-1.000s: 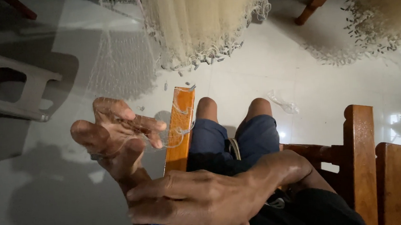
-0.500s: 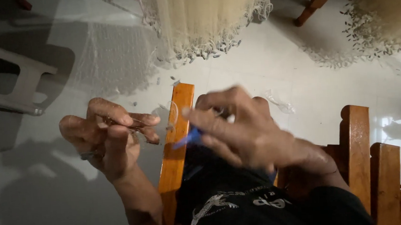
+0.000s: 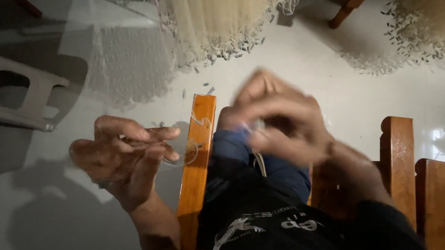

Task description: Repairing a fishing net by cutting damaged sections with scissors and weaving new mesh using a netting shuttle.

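Pinching a thin pale thread (image 3: 186,161) between narrow fingers (image 3: 155,135), the left hand (image 3: 123,158) hovers just beside an orange wooden armrest (image 3: 196,153). Right hand (image 3: 279,121) is blurred above the knees; its grip cannot be told. Cream fringed netting (image 3: 220,15) hangs beyond.

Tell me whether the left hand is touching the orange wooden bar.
Apart. The head view shows pale floor between the left hand, fingers pinched on a thin line, and the orange wooden bar; only the line crosses the gap.
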